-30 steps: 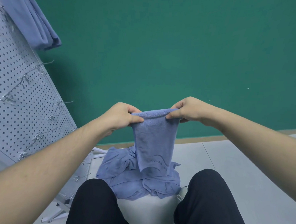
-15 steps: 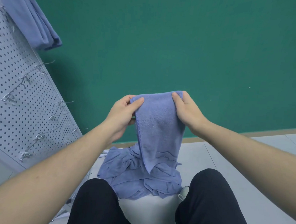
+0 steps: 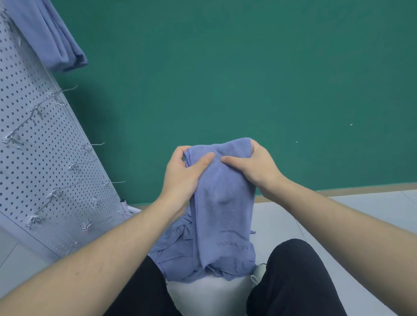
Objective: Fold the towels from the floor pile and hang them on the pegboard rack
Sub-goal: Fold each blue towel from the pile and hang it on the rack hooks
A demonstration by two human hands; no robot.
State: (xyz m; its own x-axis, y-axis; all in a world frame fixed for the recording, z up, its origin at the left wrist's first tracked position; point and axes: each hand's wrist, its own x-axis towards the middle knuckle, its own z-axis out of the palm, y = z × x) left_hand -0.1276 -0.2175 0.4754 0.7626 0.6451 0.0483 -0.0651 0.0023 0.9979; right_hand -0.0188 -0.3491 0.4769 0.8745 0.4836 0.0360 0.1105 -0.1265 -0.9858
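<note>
Towels of soft blue terry cloth are what this job turns on, and from left to right they show how far it has got. At far left one folded blue towel [image 3: 44, 26] already hangs over the top of the white perforated metal pegboard rack [image 3: 41, 154], whose bare wire hooks [image 3: 47, 101] lower down carry nothing, so I judge the task to be at an early stage: one towel hung, several left. Next comes the left hand [image 3: 184, 178], its grip pinching the near edge of the narrow folded blue towel [image 3: 221, 194] with the thumb laid across the front. That towel hangs upright in the air between the hands, its tail reaching down in front of the crumpled blue towel pile [image 3: 185, 255] on the pale tiled floor [image 3: 344, 227], between the knees in black trousers [image 3: 300, 283]. To the right, the right hand [image 3: 260, 167] grips the top fold, fingers curled over it and thumb pressed on the front. Against the earlier frames, the hands have come closer together and the towel is gathered narrower and bunched at the top instead of stretched flat between two pinches. Its folding looks nearly done; hanging is not.
</note>
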